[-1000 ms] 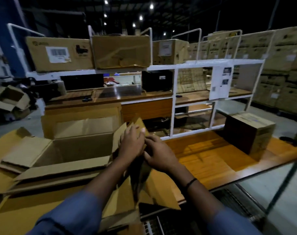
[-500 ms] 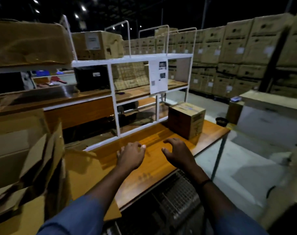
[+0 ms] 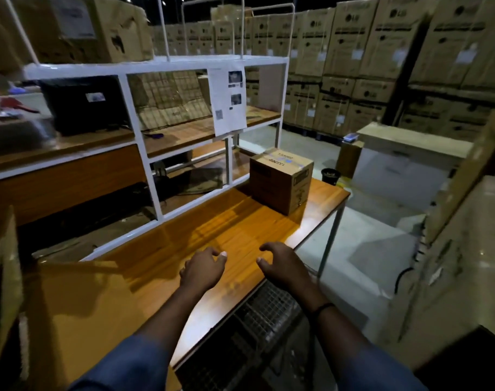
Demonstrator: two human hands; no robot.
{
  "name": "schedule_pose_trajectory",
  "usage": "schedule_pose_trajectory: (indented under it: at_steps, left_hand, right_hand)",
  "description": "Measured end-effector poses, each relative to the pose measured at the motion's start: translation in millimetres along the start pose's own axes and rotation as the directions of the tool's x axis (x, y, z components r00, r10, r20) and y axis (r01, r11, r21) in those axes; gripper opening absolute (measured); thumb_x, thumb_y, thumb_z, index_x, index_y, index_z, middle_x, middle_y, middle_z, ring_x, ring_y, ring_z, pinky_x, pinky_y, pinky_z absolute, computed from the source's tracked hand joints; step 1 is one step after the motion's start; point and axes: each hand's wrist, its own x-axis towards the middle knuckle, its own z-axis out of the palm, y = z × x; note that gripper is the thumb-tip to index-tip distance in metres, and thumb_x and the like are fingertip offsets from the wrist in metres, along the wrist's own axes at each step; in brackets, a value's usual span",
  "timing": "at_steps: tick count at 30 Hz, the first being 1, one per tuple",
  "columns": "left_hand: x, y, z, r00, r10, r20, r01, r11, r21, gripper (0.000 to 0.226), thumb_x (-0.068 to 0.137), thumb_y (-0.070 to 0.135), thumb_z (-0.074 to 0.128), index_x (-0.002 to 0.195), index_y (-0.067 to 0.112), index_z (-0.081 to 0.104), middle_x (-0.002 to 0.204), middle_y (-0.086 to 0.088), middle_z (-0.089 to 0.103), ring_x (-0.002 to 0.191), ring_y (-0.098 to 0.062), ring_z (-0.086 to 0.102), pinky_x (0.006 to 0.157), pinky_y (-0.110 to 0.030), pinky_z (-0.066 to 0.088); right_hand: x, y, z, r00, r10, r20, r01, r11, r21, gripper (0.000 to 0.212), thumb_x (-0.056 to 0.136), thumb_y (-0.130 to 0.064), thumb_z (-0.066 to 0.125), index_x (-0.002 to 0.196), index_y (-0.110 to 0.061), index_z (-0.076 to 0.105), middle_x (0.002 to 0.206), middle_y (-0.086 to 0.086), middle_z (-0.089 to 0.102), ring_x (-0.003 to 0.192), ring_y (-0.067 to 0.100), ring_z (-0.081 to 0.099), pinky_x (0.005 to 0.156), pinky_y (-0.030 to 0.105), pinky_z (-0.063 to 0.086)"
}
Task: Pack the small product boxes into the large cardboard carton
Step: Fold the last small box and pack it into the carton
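Hovering above table (image 3: pixel 240 221) edge: left hand (image 3: pixel 202 270); right hand (image 3: pixel 283 268).

You had open tabletop (image 3: pixel 240 221) ahead of you, up to the sealed box (image 3: pixel 280 179) near its far right corner. The white shelf frame (image 3: pixel 161 68) walled off the back edge; cardboard flaps (image 3: pixel 3 277) crowded your left.

Beyond the hands, a brown box (image 3: pixel 280 179) with bluish tape sits on the glossy orange table (image 3: pixel 240 224) — white shelf frame (image 3: pixel 144 153) to its left.
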Motion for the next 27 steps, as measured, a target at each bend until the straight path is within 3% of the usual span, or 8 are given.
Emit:
schedule_pose_trajectory:
  at_steps: [4, 7, 18, 27]
  left_hand:
    - [37.5, -1.0, 8.1, 1.0, -0.005, -0.024, 0.003, 0.996, -0.087, 0.057, 0.091, 0.071, 0.039, 0.123, 0.03, 0.062, 0.122, -0.005, 0.067, 0.109, -0.033, 0.062, 0.097, -0.051, 0.052]
    - [55.8, 8.1, 16.6, 0.998, 0.014, -0.059, -0.02, 0.994, -0.109, 0.048, 0.098, 0.064, 0.045, 0.126, 0.029, 0.062, 0.121, -0.005, 0.068, 0.108, -0.033, 0.062, 0.095, -0.052, 0.052]
    - [105.7, 43.5, 33.2, 0.989, 0.07, -0.131, -0.084, 0.99, -0.11, 0.036, 0.101, 0.056, 0.051, 0.122, 0.029, 0.064, 0.128, -0.005, 0.067, 0.114, -0.03, 0.062, 0.095, -0.049, 0.053]
    - [129.9, 127.6, 72.4, 0.978, 0.055, -0.201, -0.089, 0.982, -0.164, 0.034, 0.101, 0.056, 0.051, 0.122, 0.031, 0.063, 0.131, 0.001, 0.066, 0.118, -0.026, 0.061, 0.097, -0.05, 0.051]
  right_hand:
    - [27.4, -1.7, 9.6, 1.0, 0.009, -0.029, -0.011, 0.997, -0.077, 0.042, 0.097, -0.04, 0.064, 0.132, -0.018, 0.065, 0.131, 0.007, 0.064, 0.121, 0.027, 0.06, 0.095, 0.044, 0.053]
    - [49.0, -0.6, 17.2, 0.999, 0.016, -0.043, -0.022, 0.989, -0.146, 0.044, 0.097, -0.044, 0.061, 0.134, -0.02, 0.063, 0.134, 0.005, 0.063, 0.122, 0.027, 0.059, 0.095, 0.043, 0.053]
    - [108.0, 32.0, 6.5, 0.999, -0.003, -0.048, -0.003, 0.992, -0.125, 0.044, 0.099, -0.042, 0.061, 0.137, -0.02, 0.061, 0.138, 0.003, 0.061, 0.127, 0.024, 0.056, 0.102, 0.042, 0.049]
    - [163.7, 108.7, -48.6, 0.997, -0.06, -0.042, 0.054, 0.991, -0.121, 0.044, 0.098, -0.039, 0.061, 0.137, -0.019, 0.061, 0.138, 0.004, 0.061, 0.128, 0.024, 0.056, 0.101, 0.041, 0.05]
